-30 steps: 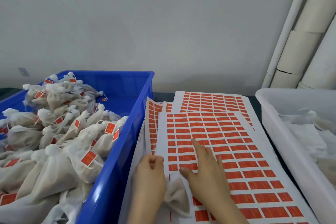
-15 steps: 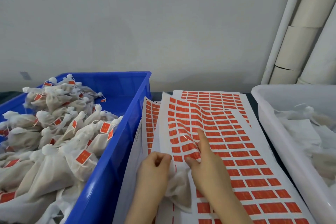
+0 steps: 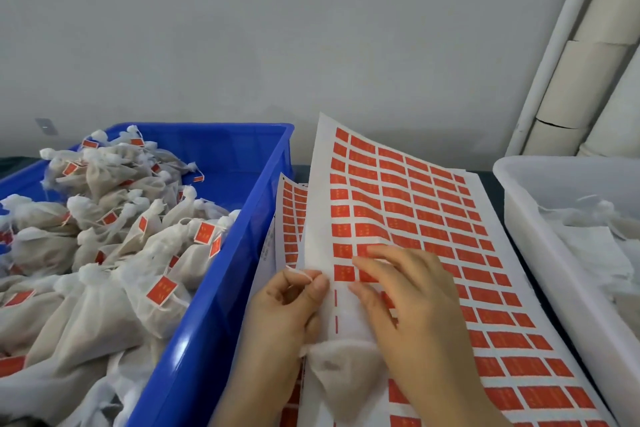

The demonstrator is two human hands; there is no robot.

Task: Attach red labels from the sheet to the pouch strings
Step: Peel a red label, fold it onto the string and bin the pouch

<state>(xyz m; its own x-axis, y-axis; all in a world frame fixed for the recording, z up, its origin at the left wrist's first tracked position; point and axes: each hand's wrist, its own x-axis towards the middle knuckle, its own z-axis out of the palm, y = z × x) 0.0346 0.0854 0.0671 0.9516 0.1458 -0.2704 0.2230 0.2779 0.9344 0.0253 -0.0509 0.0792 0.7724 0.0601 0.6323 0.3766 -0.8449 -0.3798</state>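
Observation:
A white sheet of red labels (image 3: 408, 211) lies between two bins, its far left corner curled up off the stack. My left hand (image 3: 287, 308) pinches a thin white pouch string (image 3: 304, 274) together with the sheet's left edge. My right hand (image 3: 408, 295) rests on the sheet with curled fingertips touching a red label (image 3: 367, 250) in the left columns. A white mesh pouch (image 3: 343, 374) lies on the sheet under both wrists, partly hidden by them.
A blue bin (image 3: 221, 288) at left holds several labelled pouches (image 3: 114, 253). A white bin (image 3: 540, 253) at right holds white pouches (image 3: 595, 239). More label sheets (image 3: 291, 218) lie under the top one. Grey wall behind, white pipes (image 3: 571, 55) at the far right.
The top sheet's far left corner has lifted and curled up higher. My right fingers went from flat and pointing to curled on a label. The left hand now pinches the string at the sheet's edge.

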